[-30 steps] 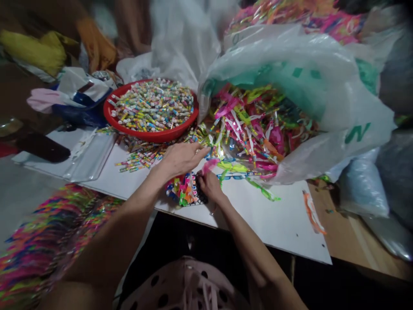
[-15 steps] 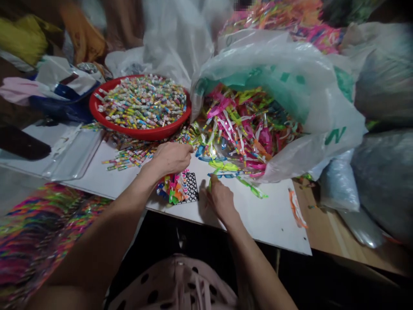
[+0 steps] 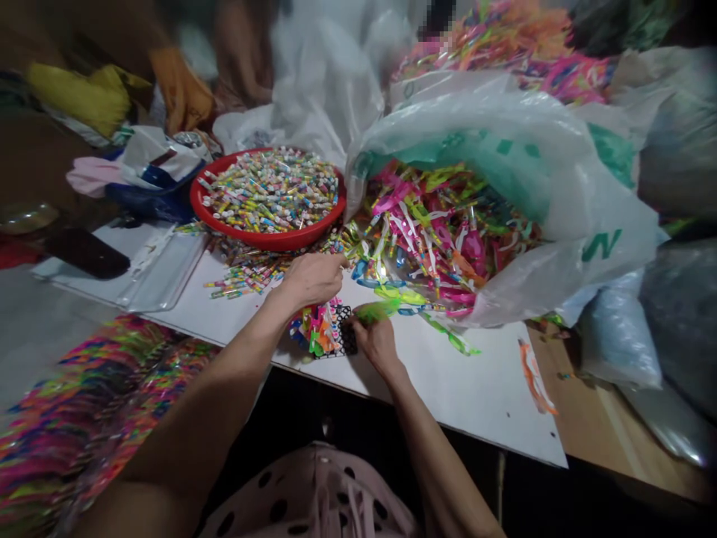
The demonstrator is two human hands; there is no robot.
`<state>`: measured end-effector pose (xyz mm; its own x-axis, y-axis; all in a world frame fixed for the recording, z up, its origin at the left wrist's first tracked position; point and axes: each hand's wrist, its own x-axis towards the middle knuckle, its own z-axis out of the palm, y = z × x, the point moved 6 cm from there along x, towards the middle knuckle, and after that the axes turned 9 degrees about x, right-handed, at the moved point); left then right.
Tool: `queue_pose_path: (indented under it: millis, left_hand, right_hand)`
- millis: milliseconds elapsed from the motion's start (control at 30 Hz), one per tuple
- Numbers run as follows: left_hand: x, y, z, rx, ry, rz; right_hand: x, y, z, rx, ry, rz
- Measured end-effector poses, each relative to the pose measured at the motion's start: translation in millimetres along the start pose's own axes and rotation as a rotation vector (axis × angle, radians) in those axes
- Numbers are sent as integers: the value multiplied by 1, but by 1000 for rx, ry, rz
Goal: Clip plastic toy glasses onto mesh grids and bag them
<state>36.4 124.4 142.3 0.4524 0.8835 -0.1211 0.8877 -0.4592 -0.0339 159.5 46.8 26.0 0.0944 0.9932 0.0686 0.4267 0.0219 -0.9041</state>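
My left hand (image 3: pixel 314 282) is closed, its fingertips pinched together above a small cluster of colourful plastic pieces (image 3: pixel 318 329). Whatever it may hold is too small to make out. Those pieces lie on a black plate with a pattern of round holes (image 3: pixel 346 332), resting on a white board (image 3: pixel 448 381). My right hand (image 3: pixel 376 347) pinches a lime-green plastic piece (image 3: pixel 384 308) at the plate's right edge. Just beyond that hand, more lime-green and blue pieces (image 3: pixel 400 294) spill from the mouth of a big plastic bag (image 3: pixel 565 276).
A red basin (image 3: pixel 280 239) full of small printed tubes stands behind my left hand, with loose tubes (image 3: pixel 246 273) before it. Left are a clear plastic folder (image 3: pixel 168 269) and a dark flat object (image 3: pixel 89 250). An orange piece (image 3: pixel 535 377) lies right. Colourful bundles (image 3: pixel 106 403) sit lower left.
My right hand has moved left to the plate, bringing a lime-green piece away from the spilled pile. My left hand keeps its place over the cluster. The whole view has swung slightly left.
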Motion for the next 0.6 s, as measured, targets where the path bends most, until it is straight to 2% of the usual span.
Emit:
queue_pose_path:
  millis: [100,167,333,433,533,600]
  left_hand:
    - [0,-1,0,-22,0,22]
    - [-1,-1,0,-26,14,18]
    - [-3,-1,0,-74,12,4]
    - [-2,-3,1,-64,-10,5]
    - [1,-9,2,2,-30,-29]
    - [2,-11,5,23,-44,-29]
  right_hand:
    - [5,17,15,-75,-38,44]
    - [7,20,17,-123,-52,13]
    - [20,5,44,-434,-292,9]
    - [28,-7,57,-608,-338,61]
    - [38,-10,52,-617,-464,9]
    - [48,-5,30,-589,-535,-35]
